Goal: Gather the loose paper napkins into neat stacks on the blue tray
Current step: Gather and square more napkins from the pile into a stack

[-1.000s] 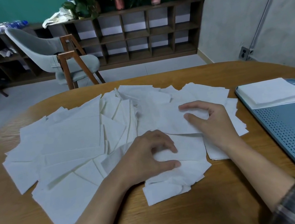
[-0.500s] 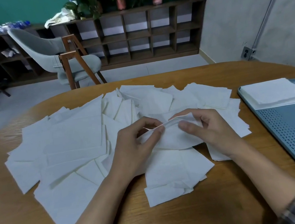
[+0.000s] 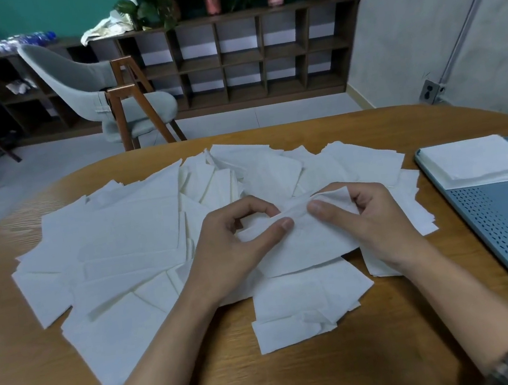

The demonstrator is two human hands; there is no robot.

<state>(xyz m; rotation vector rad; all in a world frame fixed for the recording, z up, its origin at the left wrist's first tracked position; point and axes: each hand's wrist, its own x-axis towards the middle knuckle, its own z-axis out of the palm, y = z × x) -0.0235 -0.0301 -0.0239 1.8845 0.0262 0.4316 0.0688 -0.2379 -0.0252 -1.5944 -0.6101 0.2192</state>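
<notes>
As left hand, right hand pinch it, white napkin droops creased.

Napkins are spread all over the desk middle; tray at the right edge, stack on its far end.

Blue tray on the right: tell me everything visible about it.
The blue perforated plastic-looking tray lies flat on the wooden table, partly cut off by the frame. It has a raised smooth rim, a rounded corner and rows of small slots. A neat stack of white paper napkins sits at its far end. Nothing else touches it.
</notes>
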